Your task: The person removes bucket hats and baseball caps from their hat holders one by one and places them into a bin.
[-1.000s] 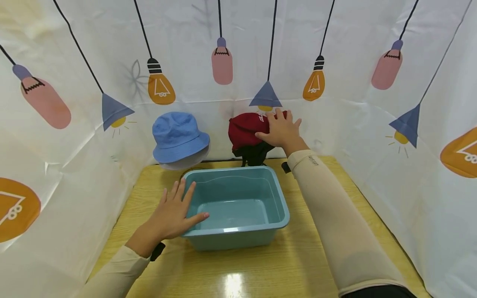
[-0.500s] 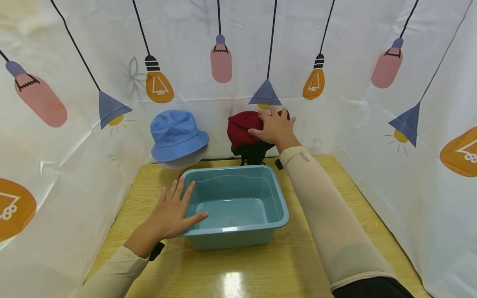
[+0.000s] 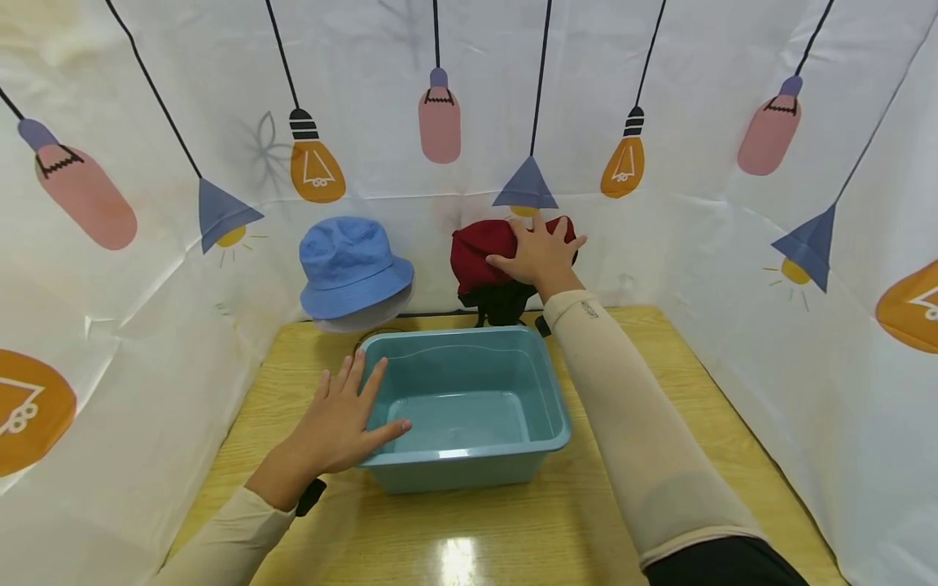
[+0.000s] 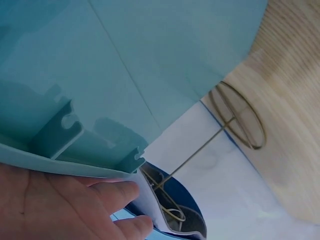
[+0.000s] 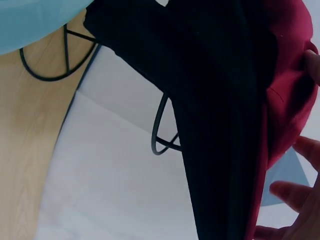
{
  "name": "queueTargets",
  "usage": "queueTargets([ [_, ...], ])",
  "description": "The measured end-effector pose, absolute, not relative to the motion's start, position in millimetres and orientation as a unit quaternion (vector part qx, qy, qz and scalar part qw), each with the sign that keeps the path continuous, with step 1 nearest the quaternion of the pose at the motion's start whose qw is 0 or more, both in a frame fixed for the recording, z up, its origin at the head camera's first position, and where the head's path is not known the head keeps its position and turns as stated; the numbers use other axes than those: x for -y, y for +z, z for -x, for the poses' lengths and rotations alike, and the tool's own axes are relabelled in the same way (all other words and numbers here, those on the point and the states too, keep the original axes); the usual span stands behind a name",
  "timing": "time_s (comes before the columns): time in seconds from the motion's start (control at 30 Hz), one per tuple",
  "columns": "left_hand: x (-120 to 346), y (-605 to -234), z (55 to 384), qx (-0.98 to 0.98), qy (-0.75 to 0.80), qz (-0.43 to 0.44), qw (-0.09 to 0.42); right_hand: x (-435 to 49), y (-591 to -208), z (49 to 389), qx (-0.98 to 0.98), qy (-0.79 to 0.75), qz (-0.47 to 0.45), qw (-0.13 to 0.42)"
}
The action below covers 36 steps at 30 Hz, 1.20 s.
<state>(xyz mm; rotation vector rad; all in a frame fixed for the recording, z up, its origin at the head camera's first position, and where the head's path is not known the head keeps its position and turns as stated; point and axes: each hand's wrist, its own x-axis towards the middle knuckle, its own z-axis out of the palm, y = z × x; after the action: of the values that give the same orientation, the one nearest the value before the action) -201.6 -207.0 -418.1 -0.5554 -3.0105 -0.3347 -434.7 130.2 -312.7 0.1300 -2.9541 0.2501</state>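
In the head view my left hand (image 3: 333,431) rests with spread fingers on the left rim of a light teal plastic basin (image 3: 469,452). The left wrist view shows this palm (image 4: 55,205) against the outside of the rim. My right hand (image 3: 541,256) lies over a red cap (image 3: 475,254) with its fingers spread. In the right wrist view the fingertips (image 5: 290,192) are at the cap's red crown (image 5: 295,95). Black cloth (image 5: 220,115) hangs below the red part. A blue bucket hat (image 3: 350,268) stands left of the cap, apart from both hands.
The bucket hat sits on a gold wire stand (image 4: 200,149), and a black wire stand (image 5: 50,79) is under the red cap. A wooden table (image 3: 396,537) bears the basin. A white cloth backdrop (image 3: 681,244) with printed lamps encloses the back and sides.
My right hand has shifted slightly left over the red cap, with its fingers still spread. My left hand and the basin keep their places.
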Motion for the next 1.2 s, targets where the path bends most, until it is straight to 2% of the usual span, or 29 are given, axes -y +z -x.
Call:
queueTargets([
  [0.6,205.9,-419.0,201.5,0.977,-0.113,0.177,0.028,-131.3,-324.2,434.6,0.983,0.061,-0.069,0.16],
  [0.87,205.9,-418.0,201.0,0.977,-0.116,0.177,0.02,-137.6,-326.4,433.8,0.966,0.12,-0.072,0.216],
  [1.2,205.2,-418.7,201.1,0.977,-0.119,0.177,0.026,-143.5,-319.2,431.2,0.954,0.18,-0.062,0.232],
])
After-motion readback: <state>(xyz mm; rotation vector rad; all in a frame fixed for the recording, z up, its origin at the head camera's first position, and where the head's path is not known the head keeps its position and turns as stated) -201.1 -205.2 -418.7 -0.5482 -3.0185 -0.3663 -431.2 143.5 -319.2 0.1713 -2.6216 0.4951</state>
